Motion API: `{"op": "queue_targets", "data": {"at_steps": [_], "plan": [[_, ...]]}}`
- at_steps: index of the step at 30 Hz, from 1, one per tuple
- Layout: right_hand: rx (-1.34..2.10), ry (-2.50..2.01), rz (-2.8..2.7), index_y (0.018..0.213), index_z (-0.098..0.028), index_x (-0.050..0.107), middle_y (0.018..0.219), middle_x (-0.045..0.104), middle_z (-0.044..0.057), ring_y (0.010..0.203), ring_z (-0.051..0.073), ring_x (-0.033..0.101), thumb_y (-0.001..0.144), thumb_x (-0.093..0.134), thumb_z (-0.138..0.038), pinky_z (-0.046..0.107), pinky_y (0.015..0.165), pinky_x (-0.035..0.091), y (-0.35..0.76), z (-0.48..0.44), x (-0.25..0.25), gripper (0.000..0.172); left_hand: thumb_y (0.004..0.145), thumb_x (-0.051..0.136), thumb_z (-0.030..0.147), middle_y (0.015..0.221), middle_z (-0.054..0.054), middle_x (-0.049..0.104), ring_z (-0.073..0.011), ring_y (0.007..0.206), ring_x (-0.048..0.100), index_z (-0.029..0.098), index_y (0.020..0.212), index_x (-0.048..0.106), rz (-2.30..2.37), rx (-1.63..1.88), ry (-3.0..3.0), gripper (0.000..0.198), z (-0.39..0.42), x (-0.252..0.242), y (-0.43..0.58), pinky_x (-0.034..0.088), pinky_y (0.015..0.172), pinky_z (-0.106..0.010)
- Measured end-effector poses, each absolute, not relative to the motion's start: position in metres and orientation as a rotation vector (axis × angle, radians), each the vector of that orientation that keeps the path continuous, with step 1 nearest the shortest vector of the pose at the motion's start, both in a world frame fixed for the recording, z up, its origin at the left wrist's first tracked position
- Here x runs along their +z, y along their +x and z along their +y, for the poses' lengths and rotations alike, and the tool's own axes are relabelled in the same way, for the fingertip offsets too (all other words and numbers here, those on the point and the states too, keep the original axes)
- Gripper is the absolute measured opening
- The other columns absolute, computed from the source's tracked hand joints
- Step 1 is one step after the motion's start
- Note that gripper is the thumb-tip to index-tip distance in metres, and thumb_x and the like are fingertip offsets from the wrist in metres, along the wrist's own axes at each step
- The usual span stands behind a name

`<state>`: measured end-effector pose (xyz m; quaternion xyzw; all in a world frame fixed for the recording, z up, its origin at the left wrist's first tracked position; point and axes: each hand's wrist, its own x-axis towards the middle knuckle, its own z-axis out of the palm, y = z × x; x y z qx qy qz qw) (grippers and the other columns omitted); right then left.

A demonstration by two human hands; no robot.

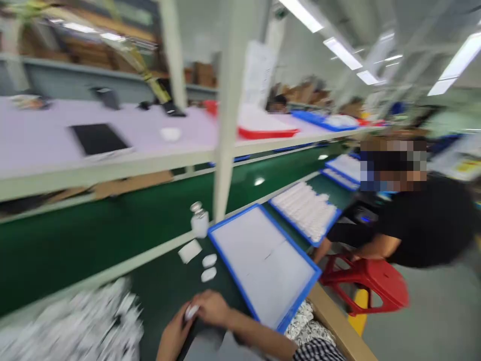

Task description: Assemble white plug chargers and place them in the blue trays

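Note:
Both my hands meet near the front edge of the green bench (165, 281). My left hand (173, 332) and my right hand (211, 307) together pinch a small white part (191, 312); the frame is blurred, so its shape is unclear. Two more small white parts (209, 267) lie on the bench just beyond my hands, with a white square pad (190, 250) behind them. An empty blue-rimmed tray (263, 260) sits to the right of my hands.
A small clear bottle (199, 220) stands by a white post (225, 150). A heap of white pieces (82, 326) lies at left. A second blue tray (306, 210) holds rows of white parts. A co-worker in black (413, 225) leans over a red stool (372, 283).

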<state>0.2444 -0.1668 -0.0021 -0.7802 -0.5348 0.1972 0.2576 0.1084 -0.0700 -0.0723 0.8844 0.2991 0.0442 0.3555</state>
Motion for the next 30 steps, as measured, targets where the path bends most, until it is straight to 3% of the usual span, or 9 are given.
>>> {"op": "queue_targets", "data": {"at_steps": [6, 10, 17, 21, 24, 30], "plan": [[0.887, -1.953, -1.610, 0.102, -0.012, 0.050, 0.105, 0.052, 0.009, 0.097, 0.018, 0.047, 0.072, 0.051, -0.012, 0.032, 0.086, 0.036, 0.201, -0.147, -0.033, 0.030, 0.072, 0.046, 0.015, 0.097, -0.005, 0.057, -0.0139, 0.084, 0.054, 0.014, 0.102, 0.047, 0.893, -0.007, 2.179, 0.030, -0.076, -0.040, 0.078, 0.042, 0.075, -0.024], [0.926, -1.998, -1.616, 0.101, -0.017, 0.050, 0.104, 0.053, 0.006, 0.096, 0.018, 0.048, 0.072, 0.048, -0.012, 0.032, 0.084, 0.037, 0.204, -0.144, -0.042, 0.029, 0.073, 0.046, 0.017, 0.109, -0.005, 0.050, -0.0123, 0.096, 0.048, 0.013, 0.106, 0.045, 0.968, -0.026, 2.161, 0.033, -0.073, -0.042, 0.077, 0.038, 0.083, -0.021], [0.919, -2.107, -1.680, 0.095, -0.015, 0.051, 0.098, 0.056, 0.008, 0.091, 0.019, 0.052, 0.070, 0.047, -0.010, 0.030, 0.078, 0.040, 0.198, -0.140, -0.029, 0.026, 0.077, 0.041, 0.015, 0.112, -0.009, 0.048, -0.0161, 0.102, 0.044, 0.011, 0.109, 0.044, 0.879, -0.107, 2.261, 0.033, -0.076, -0.031, 0.076, 0.035, 0.088, -0.027], [0.952, -2.122, -1.802, 0.085, -0.010, 0.052, 0.081, 0.060, 0.014, 0.074, 0.026, 0.058, 0.070, 0.043, -0.009, 0.033, 0.062, 0.044, 0.194, -0.135, -0.022, 0.018, 0.072, 0.045, 0.015, 0.089, -0.011, 0.059, -0.0223, 0.083, 0.055, 0.010, 0.090, 0.055, 0.868, -0.214, 2.326, 0.020, -0.070, -0.019, 0.084, 0.045, 0.071, -0.033], [1.028, -2.222, -1.849, 0.081, -0.014, 0.050, 0.073, 0.061, 0.011, 0.068, 0.023, 0.059, 0.071, 0.039, -0.010, 0.028, 0.056, 0.043, 0.194, -0.128, -0.026, 0.015, 0.067, 0.051, 0.014, 0.076, -0.012, 0.060, -0.0239, 0.070, 0.057, 0.011, 0.076, 0.058, 0.835, -0.302, 2.374, 0.012, -0.063, -0.015, 0.088, 0.047, 0.057, -0.032], [1.136, -2.140, -1.863, 0.076, -0.022, 0.048, 0.066, 0.062, 0.008, 0.064, 0.022, 0.060, 0.066, 0.038, -0.009, 0.028, 0.056, 0.044, 0.205, -0.128, -0.053, 0.019, 0.068, 0.041, 0.013, 0.074, -0.019, 0.057, -0.0220, 0.066, 0.056, 0.012, 0.081, 0.056, 0.570, -0.293, 2.619, 0.020, -0.065, -0.023, 0.082, 0.041, 0.040, -0.028]]}}
